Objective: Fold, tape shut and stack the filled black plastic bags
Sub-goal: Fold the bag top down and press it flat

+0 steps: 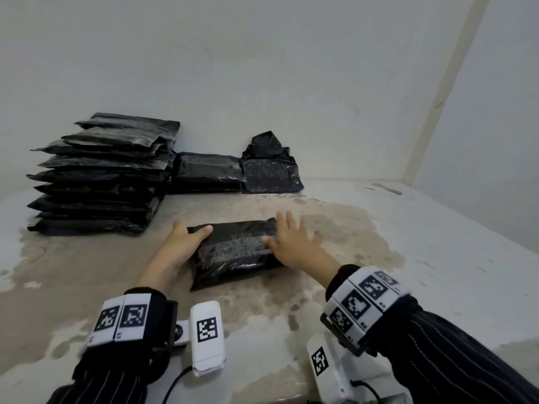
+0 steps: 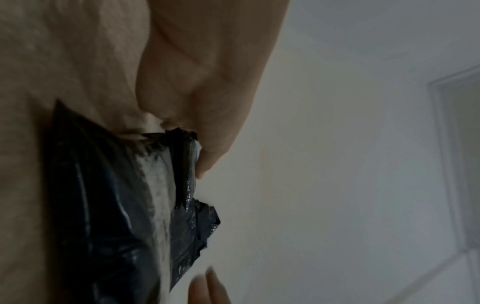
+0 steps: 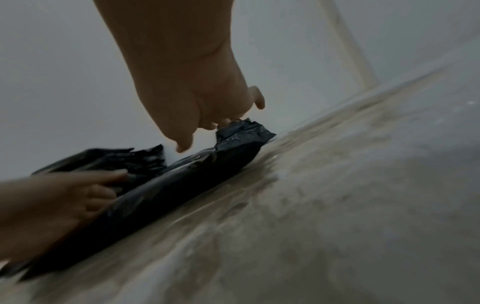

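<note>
My left hand (image 1: 182,243) grips the left end of one folded bag (image 1: 236,252) at table (image 1: 408,258) centre, thumb on top. My right hand (image 1: 291,243) presses it, fingers spread flat. At ten o'clock sits one stack (image 1: 99,176); at twelve, two more bags (image 1: 237,173).

Head view high, forward-down; wrist views close, low; all share bag (image 1: 236,252).
</note>
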